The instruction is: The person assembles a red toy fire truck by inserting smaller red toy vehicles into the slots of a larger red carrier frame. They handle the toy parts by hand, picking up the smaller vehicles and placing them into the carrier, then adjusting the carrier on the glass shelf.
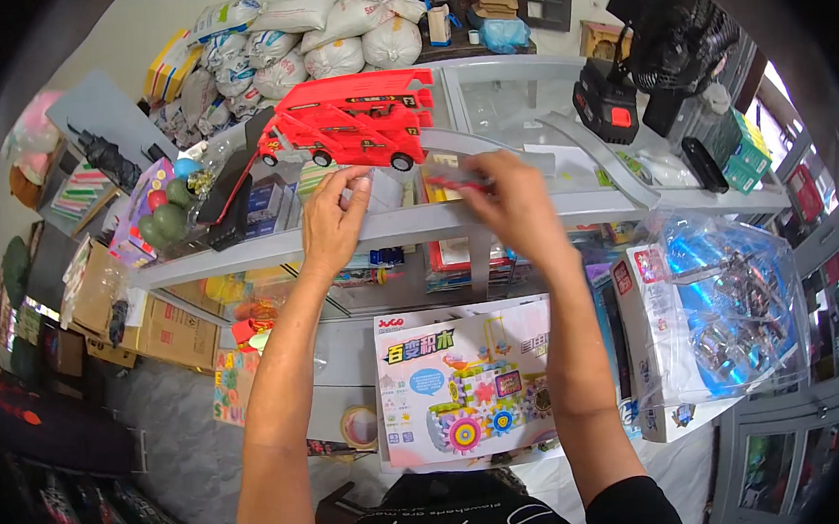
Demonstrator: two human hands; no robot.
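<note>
Beyond the left hand (332, 221) stands a red toy truck (352, 124), possibly touching.

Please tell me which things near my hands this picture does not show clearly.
- Red item in the right hand: head view, blurred, partly hidden by that hand.
- Printed box, right part: head view, behind the right forearm.
- White-and-blue box, contents: head view, glare on clear wrap.
</note>
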